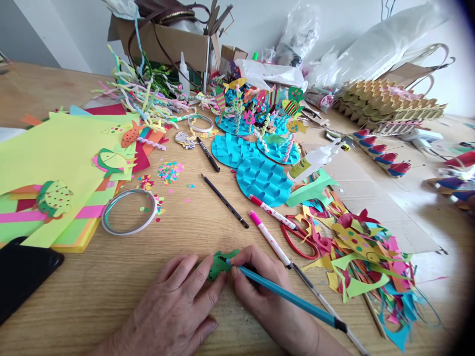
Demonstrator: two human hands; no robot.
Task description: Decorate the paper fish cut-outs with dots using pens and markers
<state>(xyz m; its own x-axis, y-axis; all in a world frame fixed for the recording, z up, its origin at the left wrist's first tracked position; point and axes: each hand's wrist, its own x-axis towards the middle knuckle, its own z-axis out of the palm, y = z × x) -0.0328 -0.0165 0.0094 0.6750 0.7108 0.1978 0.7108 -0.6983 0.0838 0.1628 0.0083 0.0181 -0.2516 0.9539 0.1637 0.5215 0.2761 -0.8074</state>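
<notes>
A small green paper cutout (218, 267), partly covered by my fingers, lies on the table in front of me. My left hand (174, 296) rests on it with fingers stretched out, pressing it against the tabletop. In my right hand (267, 291) is a blue felt-tip pen (285, 292), pinched near its tip, and the dark tip meets the green paper. Just beyond the right hand lie a pink-capped marker (269, 237) and a red-capped marker (272, 211). Red-handled scissors (300, 240) sit beside them, partly under paper scraps.
Coloured paper sheets (70, 148) with paper fish lie left, near a tape roll (129, 211) and black phone-like object (25, 277). Ahead are a black pencil (224, 200), blue woven paper discs (264, 181) and a glue bottle (311, 162). Paper scraps (371, 262) are heaped right.
</notes>
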